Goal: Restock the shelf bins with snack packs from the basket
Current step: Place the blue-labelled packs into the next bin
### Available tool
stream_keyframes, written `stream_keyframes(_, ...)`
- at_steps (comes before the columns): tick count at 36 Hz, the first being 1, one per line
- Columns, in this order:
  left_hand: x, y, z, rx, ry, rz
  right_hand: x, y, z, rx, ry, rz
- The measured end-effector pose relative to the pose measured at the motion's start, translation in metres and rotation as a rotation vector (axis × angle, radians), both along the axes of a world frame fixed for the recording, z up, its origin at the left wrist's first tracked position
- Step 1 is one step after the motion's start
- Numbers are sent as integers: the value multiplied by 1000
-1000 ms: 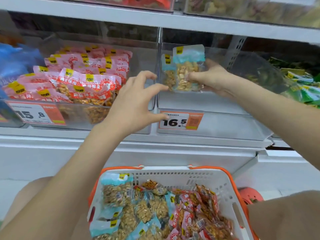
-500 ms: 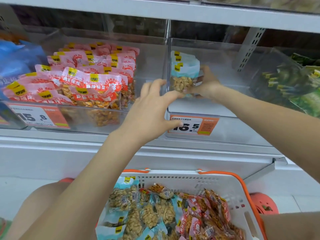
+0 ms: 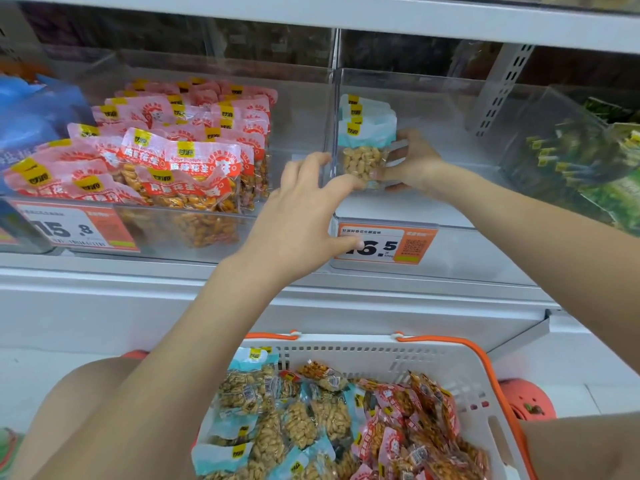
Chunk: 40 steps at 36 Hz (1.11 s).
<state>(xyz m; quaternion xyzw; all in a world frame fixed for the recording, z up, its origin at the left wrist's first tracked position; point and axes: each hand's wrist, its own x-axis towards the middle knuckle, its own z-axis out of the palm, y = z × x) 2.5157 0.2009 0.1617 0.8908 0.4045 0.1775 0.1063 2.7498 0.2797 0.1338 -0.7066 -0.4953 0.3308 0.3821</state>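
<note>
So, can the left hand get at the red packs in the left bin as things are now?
Probably yes. The left hand is open, holds nothing and hovers just right of the red packs. The left bin is open at the top, and nothing lies between. The right hand holds the blue packs.

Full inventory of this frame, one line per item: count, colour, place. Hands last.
blue packs: small stack, count unclear, light blue tops, upright at left of the 16.5 bin
16.5 bin: one, clear, centre shelf
pink packs: many, pink and red, left bin
green packs: several, right bin
price tags: two, orange and white, on bin fronts, 15.8 and 16.5
basket: one, white with orange handles, below the shelf, holds blue and red packs
left hand: fingers at the bin's left wall
right hand: inside the bin, holding the blue packs
</note>
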Motion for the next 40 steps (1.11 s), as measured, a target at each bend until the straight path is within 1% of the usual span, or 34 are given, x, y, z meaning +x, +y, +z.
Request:
stream_keyframes(2, 0, 0, 0, 2, 7, 3, -2, 0, 0, 22, 47, 0)
stream_keyframes(6, 1, 1, 0, 7, 2, 6, -8, 1, -1, 61, -55, 42)
stream_keyframes(11, 1, 1, 0, 5, 10, 9, -9, 0, -3, 70, -63, 13)
stream_keyframes(14, 0, 0, 0, 1, 13, 8, -8, 0, -2, 48, -146, -23)
stream_keyframes(18, 0, 1, -1, -2, 10, 4, -8, -1, -2, 26, -265, 16)
stream_keyframes(20, 0, 1, -1, -2, 0, 0, -11, -2, 1, 108, -314, -25)
stream_keyframes(22, 0, 1, -1, -2, -2, 0, -12, -4, 5, 243, -317, -73)
stream_keyframes(23, 0, 1, -1, -2, 0, 1, -12, -5, 7, 309, -322, -67)
stream_keyframes(25, 0, 1, -1, -2, 3, 0, -13, -6, 7, 373, -405, -38)
stream_keyframes(27, 0, 1, -1, -2, 5, -1, -13, -6, 6, 367, -483, -33)
stream_keyframes(28, 0, 1, -1, -1, 6, -1, -13, -6, 5, 364, -492, -33)
stream_keyframes(33, 0, 1, -1, -1, 3, 1, -16, -1, 10, 347, -424, -70)
stream_keyframes(37, 0, 1, -2, 3, 7, 2, -20, 8, 12, 331, -447, -129)
stream_keyframes(40, 1, 1, -1, 3, 13, 5, -24, 12, 11, 291, -460, -118)
